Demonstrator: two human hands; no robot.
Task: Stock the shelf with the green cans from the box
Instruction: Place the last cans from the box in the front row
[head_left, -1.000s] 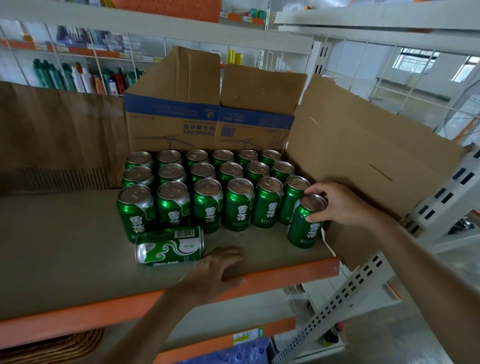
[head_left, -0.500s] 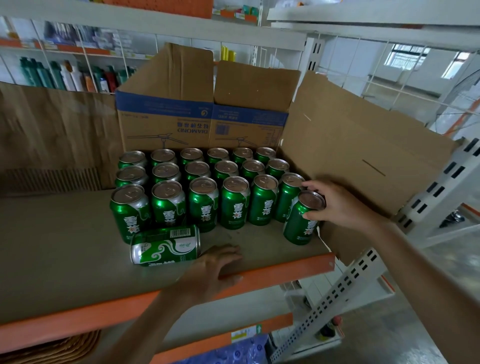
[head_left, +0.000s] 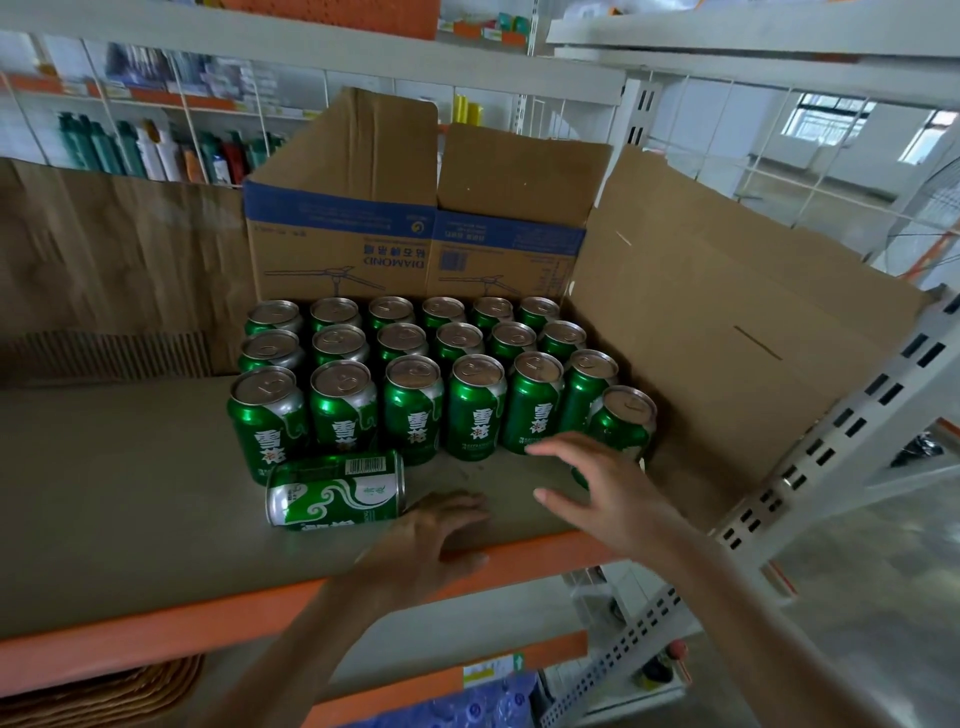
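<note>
Fingers (head_left: 558, 448) of right hand (head_left: 608, 483) splay beside glossy cylindrical green cans (head_left: 470, 410).

At far upper left, rows of green, white and red bottles (head_left: 130, 150). At lower left, the edge of a woven basket (head_left: 109, 691); at bottom centre, blue-wrapped packs (head_left: 467, 707). Upper right, bright windows (head_left: 828, 122) in a white wall.

The cans (head_left: 470, 410) are glossy green metal with dull silver tops, and highlights streak their sides. The 1 lying can (head_left: 335, 491) at 6 o'clock has the same shiny print. The box (head_left: 343, 156) at 12 o'clock is matt brown cardboard with a blue printed band. The shelf board (head_left: 114, 493) looks matt grey-brown, and its front rail (head_left: 156, 623) is smooth orange-painted metal. At 3 o'clock the upright (head_left: 831, 457) is white perforated metal.
</note>
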